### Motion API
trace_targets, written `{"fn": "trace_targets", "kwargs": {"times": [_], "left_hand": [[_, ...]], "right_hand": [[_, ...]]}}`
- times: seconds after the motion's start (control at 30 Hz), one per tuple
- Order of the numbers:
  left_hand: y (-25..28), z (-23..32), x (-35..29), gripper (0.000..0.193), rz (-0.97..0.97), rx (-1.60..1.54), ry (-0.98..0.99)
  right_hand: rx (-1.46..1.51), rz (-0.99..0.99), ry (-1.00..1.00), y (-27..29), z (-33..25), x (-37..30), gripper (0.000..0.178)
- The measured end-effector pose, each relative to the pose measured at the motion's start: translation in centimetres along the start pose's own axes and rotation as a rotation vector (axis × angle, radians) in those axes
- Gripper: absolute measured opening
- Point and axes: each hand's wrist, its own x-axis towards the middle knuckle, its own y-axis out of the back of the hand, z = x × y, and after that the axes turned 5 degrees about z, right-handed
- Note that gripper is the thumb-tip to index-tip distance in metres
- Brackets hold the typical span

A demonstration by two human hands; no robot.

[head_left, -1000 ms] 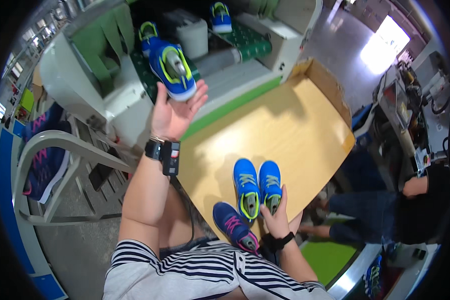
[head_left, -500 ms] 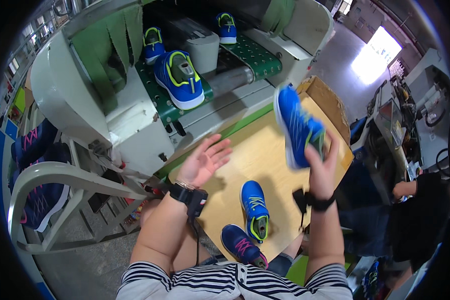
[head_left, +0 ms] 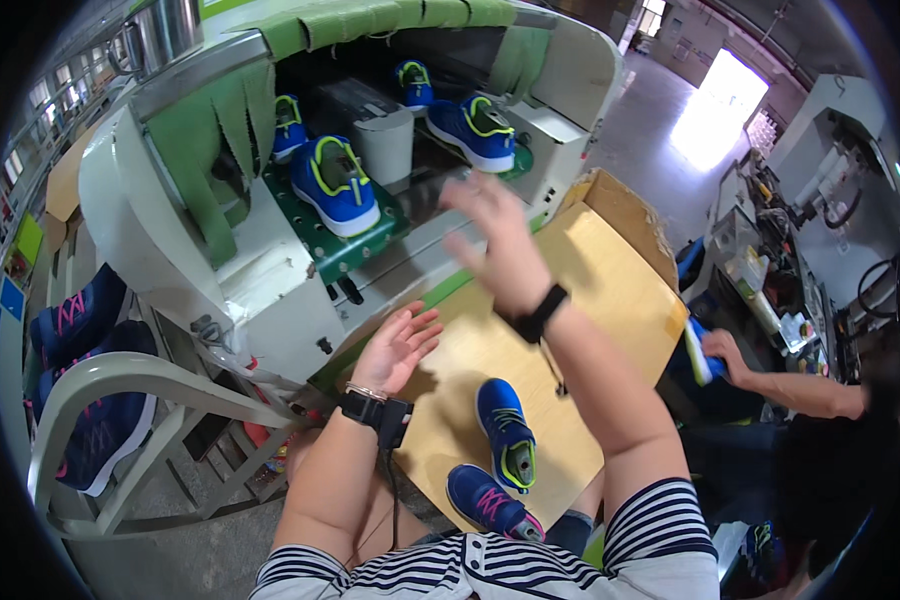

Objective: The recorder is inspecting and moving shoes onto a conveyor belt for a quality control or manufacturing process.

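Note:
My left hand (head_left: 398, 350) hovers palm up over the left side of the wooden board, fingers loosely spread, holding nothing. Blurred by motion, my right hand (head_left: 492, 235) reaches toward the machine mouth with its thumb and fingers apart and nothing in them. Just beyond it, a blue sneaker with lime trim (head_left: 470, 133) rests on the right green belt. Another blue sneaker (head_left: 335, 186) sits on the left belt. On the board near me lie a blue sneaker with a lime collar (head_left: 506, 430) and a navy sneaker with pink laces (head_left: 490, 500).
The wooden board (head_left: 570, 300) spans the space before the white machine (head_left: 270, 285). More blue sneakers stand deeper inside it. Navy shoes (head_left: 100, 420) fill a grey rack at left. At right, a co-worker's hand (head_left: 730, 360) holds a blue shoe beside a cardboard edge (head_left: 630, 215).
My right hand has moved left and forward from above the board and let go of the blue sneaker, which now stands on the right belt. A co-worker's shoe has come into view.

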Motion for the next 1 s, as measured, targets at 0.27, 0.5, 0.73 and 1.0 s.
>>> {"fn": "trace_targets", "kwargs": {"times": [0.27,0.5,0.73,1.0], "left_hand": [[-1.6,-1.2,-1.0,0.037,0.033,0.009,0.003],[-0.5,-2.6,-0.5,0.039,0.059,0.012,0.060],[-1.2,-2.9,-0.2,0.040,0.066,0.073,0.064],[-1.3,-2.3,0.3,0.038,0.099,0.127,0.097]], "right_hand": [[0.340,-0.685,-0.412,9.4,-6.5,-19.6,0.040],[0.220,-0.364,-0.668,12.1,-2.2,-23.0,0.041],[-0.072,-0.387,-0.386,6.9,4.5,-14.9,0.049],[-0.661,-0.365,-0.795,-0.5,12.7,-15.3,0.121]]}}
